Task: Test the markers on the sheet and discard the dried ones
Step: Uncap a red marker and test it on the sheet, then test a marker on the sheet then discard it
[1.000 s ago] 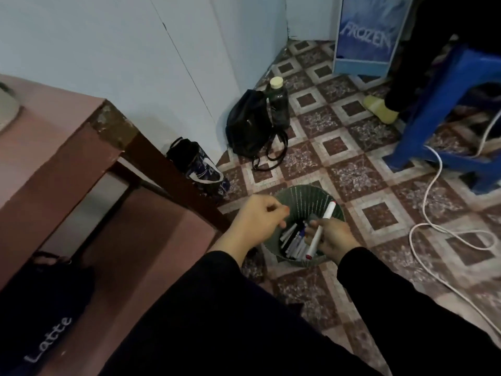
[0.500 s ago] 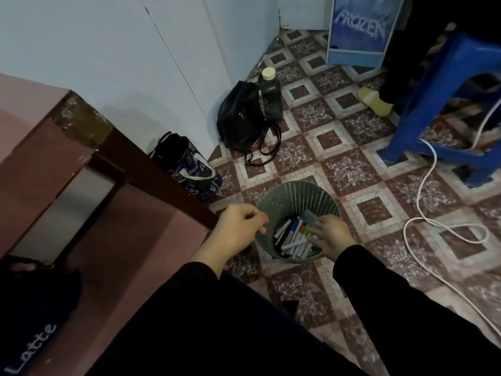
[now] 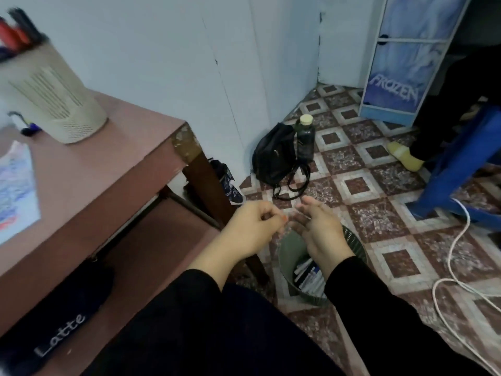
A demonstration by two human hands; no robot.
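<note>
Pale blue walls (image 3: 162, 63) meet a brown-and-cream patterned tile floor (image 3: 357, 185), and a reddish-brown wooden table (image 3: 113, 169) stands to your left; you are leaning over a dark green mesh wastebasket (image 3: 353, 241) on the floor near the table. Your right hand (image 3: 317, 229) hangs over the basket's mouth with its fingers straight and loosely spread, holding nothing. Your left hand (image 3: 252, 229) is just beside it with its fingers curled in; a small orange speck shows at the fingertips, but this view does not tell whether that is something pinched or nothing at all.

Several discarded markers with white and dark barrels (image 3: 309, 278) lie in the bottom of the basket, so part of the sorting looks done. Up on the table, a white paper sheet covered in coloured scribbles (image 3: 16, 185) lies at the left edge; behind it a cream perforated plastic holder (image 3: 54, 104) holds red and black markers (image 3: 16, 31), blurred. Those may be left for you to test, or they may be the ones you kept; the view does not settle which.
</note>
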